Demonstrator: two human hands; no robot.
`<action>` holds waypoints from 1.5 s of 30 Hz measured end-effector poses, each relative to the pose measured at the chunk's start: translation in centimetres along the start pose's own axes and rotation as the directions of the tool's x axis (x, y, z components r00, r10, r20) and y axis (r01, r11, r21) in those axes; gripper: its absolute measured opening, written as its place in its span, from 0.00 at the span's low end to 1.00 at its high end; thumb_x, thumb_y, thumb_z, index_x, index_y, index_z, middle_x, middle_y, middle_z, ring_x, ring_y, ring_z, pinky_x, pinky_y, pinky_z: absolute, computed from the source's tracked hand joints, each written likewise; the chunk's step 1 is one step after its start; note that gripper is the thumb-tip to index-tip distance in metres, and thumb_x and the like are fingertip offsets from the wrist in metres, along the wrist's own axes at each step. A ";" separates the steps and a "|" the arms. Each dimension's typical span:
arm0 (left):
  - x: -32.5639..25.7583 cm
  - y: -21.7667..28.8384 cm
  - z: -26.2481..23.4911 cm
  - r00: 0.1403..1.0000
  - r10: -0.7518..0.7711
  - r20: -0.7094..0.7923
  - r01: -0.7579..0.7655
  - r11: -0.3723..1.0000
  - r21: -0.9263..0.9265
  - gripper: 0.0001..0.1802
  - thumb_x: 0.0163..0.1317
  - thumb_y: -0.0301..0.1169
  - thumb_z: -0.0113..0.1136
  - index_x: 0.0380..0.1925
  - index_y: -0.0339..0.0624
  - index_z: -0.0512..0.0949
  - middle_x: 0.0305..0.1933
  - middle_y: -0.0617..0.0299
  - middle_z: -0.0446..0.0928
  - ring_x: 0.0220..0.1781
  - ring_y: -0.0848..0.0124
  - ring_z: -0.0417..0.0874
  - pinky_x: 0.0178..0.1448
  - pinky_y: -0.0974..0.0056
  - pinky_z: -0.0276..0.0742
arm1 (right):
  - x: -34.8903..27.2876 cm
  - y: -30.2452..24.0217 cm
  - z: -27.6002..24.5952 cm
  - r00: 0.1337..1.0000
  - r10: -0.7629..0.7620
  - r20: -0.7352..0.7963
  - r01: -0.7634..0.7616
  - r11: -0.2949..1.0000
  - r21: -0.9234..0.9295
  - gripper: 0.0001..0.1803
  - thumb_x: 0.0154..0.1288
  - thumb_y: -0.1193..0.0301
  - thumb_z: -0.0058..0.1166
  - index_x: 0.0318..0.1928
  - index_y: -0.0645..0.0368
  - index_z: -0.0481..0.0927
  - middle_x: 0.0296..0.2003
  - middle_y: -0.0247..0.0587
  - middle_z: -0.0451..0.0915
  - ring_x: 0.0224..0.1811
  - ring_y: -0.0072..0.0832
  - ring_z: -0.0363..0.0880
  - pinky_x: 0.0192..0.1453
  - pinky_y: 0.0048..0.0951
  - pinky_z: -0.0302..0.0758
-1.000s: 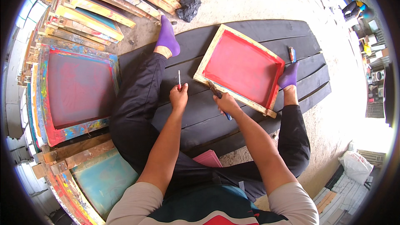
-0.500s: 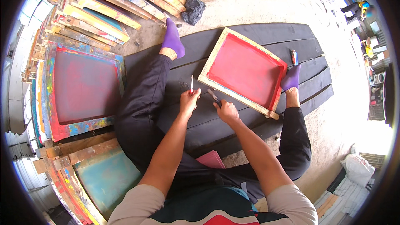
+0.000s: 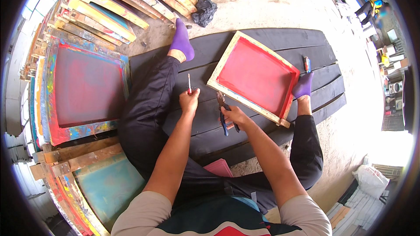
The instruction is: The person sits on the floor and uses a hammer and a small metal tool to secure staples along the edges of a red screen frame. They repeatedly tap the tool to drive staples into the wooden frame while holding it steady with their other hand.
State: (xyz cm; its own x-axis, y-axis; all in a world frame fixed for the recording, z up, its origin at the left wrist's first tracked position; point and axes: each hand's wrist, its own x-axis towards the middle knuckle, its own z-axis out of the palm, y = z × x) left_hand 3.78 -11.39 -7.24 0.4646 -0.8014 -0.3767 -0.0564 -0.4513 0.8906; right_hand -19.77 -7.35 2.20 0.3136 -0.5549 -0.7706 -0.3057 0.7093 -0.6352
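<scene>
My left hand [image 3: 189, 101] is closed around a screwdriver [image 3: 189, 85] with a red handle, its pale shaft pointing away from me. In my right hand [image 3: 234, 117] is a pair of pliers [image 3: 222, 105] with dark blue handles; the handles are spread and the jaws point away from me. Just beyond the pliers lies a wooden screen-printing frame [image 3: 245, 103] with red-stained mesh, tilted on the black mat [image 3: 197, 124]. Neither tool touches the frame.
Paint-stained screen frames [image 3: 87, 129] stand and lie along my left. A black plastic bag [image 3: 204, 9] is beyond my left foot. A small red and blue object [image 3: 307, 64] rests near my right foot. Pink sheets [image 3: 220, 168] lie by my lap. A person [image 3: 372, 11] bends at far right.
My left hand with the screwdriver has shifted slightly left. My right hand has turned, and the pliers' handles now show spread apart. The frame has stayed in place on the mat.
</scene>
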 end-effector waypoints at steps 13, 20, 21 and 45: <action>-0.3 1.8 0.2 0.989 0.076 -0.126 -0.057 0.987 0.150 0.17 0.59 0.42 0.78 0.32 0.37 0.86 0.30 0.57 0.86 0.33 0.65 0.87 0.42 0.59 0.80 | -0.8 -3.9 -2.6 0.993 0.094 -0.071 -0.106 0.976 -0.192 0.25 0.79 0.49 0.50 0.57 0.60 0.73 0.39 0.46 0.86 0.34 0.34 0.89 0.34 0.40 0.85; -1.3 1.8 1.0 0.994 0.065 -0.087 -0.055 0.992 0.116 0.16 0.60 0.41 0.76 0.32 0.37 0.86 0.28 0.60 0.85 0.30 0.69 0.84 0.39 0.61 0.78 | -0.8 -5.2 -1.9 0.975 0.068 -0.213 -0.155 0.891 -0.426 0.25 0.78 0.50 0.51 0.48 0.64 0.78 0.38 0.53 0.86 0.30 0.33 0.88 0.33 0.42 0.85; -1.4 1.5 1.1 0.993 0.076 -0.090 -0.066 0.992 0.112 0.17 0.60 0.42 0.76 0.31 0.37 0.86 0.28 0.57 0.86 0.31 0.64 0.87 0.40 0.59 0.79 | -0.9 -5.7 -1.5 0.966 0.064 -0.250 -0.187 0.843 -0.505 0.26 0.77 0.50 0.52 0.47 0.65 0.78 0.38 0.55 0.85 0.32 0.36 0.89 0.36 0.44 0.85; -6.0 2.6 2.4 0.983 0.003 0.183 0.000 1.000 -0.017 0.17 0.65 0.39 0.73 0.29 0.35 0.84 0.22 0.64 0.80 0.25 0.76 0.76 0.32 0.63 0.72 | 2.4 0.2 -0.9 0.916 -0.171 -0.363 -0.056 0.842 -0.537 0.28 0.73 0.49 0.58 0.48 0.67 0.80 0.34 0.59 0.85 0.35 0.46 0.89 0.40 0.46 0.85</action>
State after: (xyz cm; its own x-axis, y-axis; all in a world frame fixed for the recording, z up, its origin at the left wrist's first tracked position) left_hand -1.29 -8.69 -3.30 0.2952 -0.8610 -0.4142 -0.0414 -0.4446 0.8948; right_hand -19.89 -8.95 0.17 0.0131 -0.7874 -0.6162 -0.7576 0.3944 -0.5201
